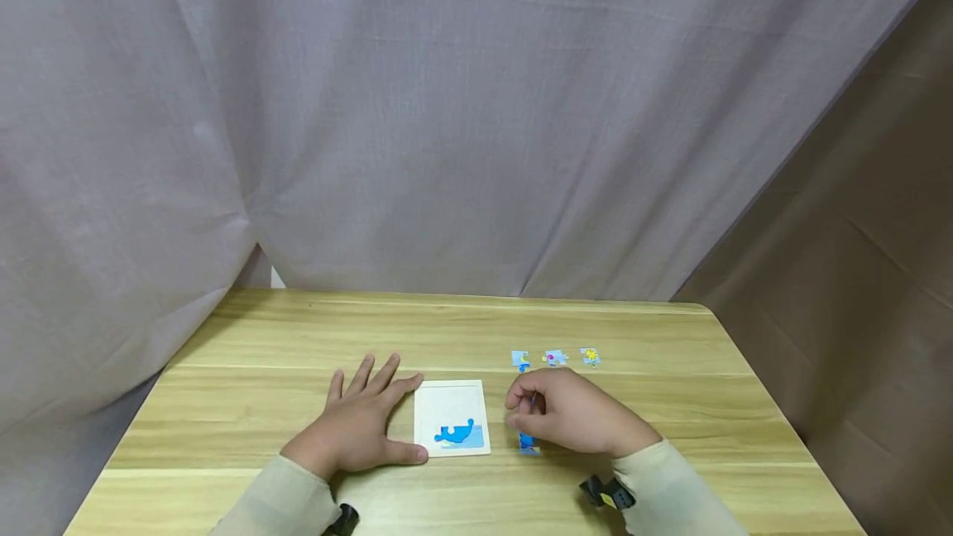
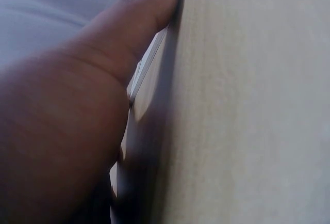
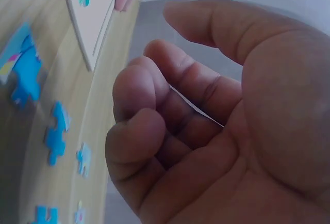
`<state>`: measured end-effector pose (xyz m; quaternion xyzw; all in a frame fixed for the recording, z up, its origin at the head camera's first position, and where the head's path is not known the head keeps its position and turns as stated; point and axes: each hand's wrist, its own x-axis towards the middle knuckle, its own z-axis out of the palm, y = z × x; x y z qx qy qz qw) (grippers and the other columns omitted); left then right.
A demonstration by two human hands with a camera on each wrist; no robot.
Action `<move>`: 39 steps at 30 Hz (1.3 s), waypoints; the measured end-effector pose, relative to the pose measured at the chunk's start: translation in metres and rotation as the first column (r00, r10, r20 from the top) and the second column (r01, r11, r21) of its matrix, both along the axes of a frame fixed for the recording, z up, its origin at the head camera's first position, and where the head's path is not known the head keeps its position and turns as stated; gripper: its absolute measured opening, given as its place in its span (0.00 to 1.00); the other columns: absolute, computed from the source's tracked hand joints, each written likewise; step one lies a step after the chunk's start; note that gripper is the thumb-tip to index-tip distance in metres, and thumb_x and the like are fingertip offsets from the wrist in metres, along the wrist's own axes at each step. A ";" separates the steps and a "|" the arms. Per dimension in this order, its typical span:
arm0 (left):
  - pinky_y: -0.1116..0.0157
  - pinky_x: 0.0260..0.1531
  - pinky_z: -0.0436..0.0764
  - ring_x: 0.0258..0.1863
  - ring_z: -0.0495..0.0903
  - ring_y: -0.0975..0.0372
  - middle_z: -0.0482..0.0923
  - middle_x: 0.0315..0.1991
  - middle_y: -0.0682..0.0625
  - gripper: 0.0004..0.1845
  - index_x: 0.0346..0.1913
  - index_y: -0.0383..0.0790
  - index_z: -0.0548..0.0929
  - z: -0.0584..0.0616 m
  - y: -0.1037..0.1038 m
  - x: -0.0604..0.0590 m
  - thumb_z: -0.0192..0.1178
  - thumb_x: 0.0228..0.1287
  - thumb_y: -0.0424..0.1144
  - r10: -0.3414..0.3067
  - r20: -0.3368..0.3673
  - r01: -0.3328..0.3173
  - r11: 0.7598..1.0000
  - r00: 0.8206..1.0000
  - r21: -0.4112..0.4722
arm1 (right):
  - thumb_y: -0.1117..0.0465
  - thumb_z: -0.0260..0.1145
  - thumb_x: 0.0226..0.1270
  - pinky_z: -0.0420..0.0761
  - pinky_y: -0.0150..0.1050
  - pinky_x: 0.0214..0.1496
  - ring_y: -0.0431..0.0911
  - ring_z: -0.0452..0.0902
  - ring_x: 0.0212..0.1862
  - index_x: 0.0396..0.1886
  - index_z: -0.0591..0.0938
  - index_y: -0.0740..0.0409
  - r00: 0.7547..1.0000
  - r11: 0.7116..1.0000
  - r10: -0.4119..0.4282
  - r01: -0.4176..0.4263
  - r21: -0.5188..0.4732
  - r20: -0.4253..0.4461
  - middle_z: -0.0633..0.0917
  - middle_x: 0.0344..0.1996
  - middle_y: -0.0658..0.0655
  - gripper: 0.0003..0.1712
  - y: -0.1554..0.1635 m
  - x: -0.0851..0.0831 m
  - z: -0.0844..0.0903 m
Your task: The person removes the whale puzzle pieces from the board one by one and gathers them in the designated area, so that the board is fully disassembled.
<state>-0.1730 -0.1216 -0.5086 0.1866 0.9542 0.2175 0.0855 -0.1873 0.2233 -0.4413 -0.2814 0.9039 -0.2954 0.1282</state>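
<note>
A square white puzzle tray [image 1: 447, 397] lies flat on the table, with blue puzzle pieces [image 1: 459, 434] fitted along its lower right part. My left hand [image 1: 356, 430] is spread at the tray's left side, its thumb touching the lower left corner and its index finger by the upper left one. To the right of the tray, my right hand [image 1: 577, 413] hovers over loose pieces, fingers loosely bent. The right wrist view shows nothing between thumb and fingers. Below that hand a blue piece [image 1: 529, 446] shows partly; others are hidden by it in the head view.
Beyond the right hand lie a light blue piece [image 1: 519, 356], one with a pink swirl [image 1: 555, 357] and one with a yellow shape [image 1: 591, 356]. Several loose pieces [image 3: 55, 137] show in the right wrist view. A grey curtain [image 1: 476, 122] hangs behind the wooden table [image 1: 298, 337].
</note>
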 end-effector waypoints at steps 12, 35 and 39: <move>0.26 0.74 0.35 0.86 0.37 0.40 0.44 0.88 0.50 0.60 0.82 0.69 0.62 -0.003 0.000 0.000 0.63 0.44 0.86 0.007 -0.011 -0.007 1.000 1.000 -0.009 | 0.54 0.75 0.69 0.81 0.30 0.36 0.33 0.77 0.32 0.42 0.87 0.45 0.987 0.990 0.140 -0.136 0.048 -0.085 0.82 0.29 0.38 0.06 -0.035 -0.005 0.007; 0.25 0.74 0.36 0.86 0.37 0.40 0.44 0.88 0.50 0.58 0.81 0.70 0.62 -0.003 0.000 -0.001 0.63 0.45 0.86 0.005 -0.009 -0.005 1.000 1.000 0.002 | 0.56 0.75 0.66 0.78 0.26 0.42 0.31 0.72 0.33 0.49 0.87 0.47 0.969 0.952 0.242 -0.225 0.209 -0.057 0.84 0.34 0.44 0.13 -0.084 -0.007 -0.021; 0.25 0.74 0.36 0.86 0.38 0.39 0.46 0.87 0.49 0.59 0.81 0.69 0.63 -0.004 0.000 -0.001 0.63 0.45 0.86 0.003 -0.024 -0.003 1.000 1.000 -0.003 | 0.55 0.75 0.65 0.77 0.26 0.43 0.31 0.72 0.33 0.51 0.87 0.47 0.970 0.952 0.233 -0.214 0.217 -0.066 0.82 0.33 0.44 0.15 -0.088 -0.007 -0.024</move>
